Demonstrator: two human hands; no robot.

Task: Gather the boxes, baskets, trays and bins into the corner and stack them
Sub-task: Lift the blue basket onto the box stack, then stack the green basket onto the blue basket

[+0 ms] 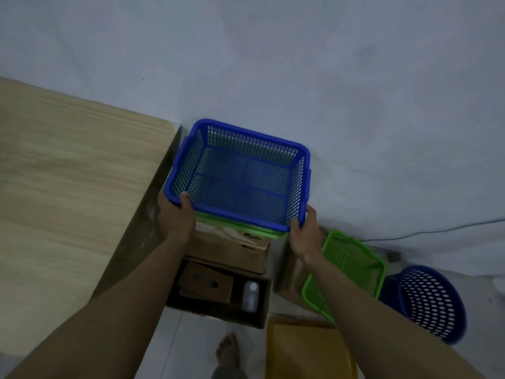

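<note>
The wooden table (68, 187) fills the left side. Just right of its corner, against the wall, the blue mesh basket (240, 176) sits nested in a green basket (246, 231) atop a cardboard box (232, 250) — left hand (176, 214) and right hand (306, 231) both clasp its near rim. Farther right of the table lie another green basket (352, 266) and a round blue bin (431, 302).

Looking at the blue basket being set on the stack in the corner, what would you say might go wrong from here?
The blue mesh plastic basket, gripped by the left hand and right hand, may jam crooked in the green plastic basket beneath. That stack rests on a brown cardboard box, which might sag or tip. The bare foot stands near the open box.
</note>
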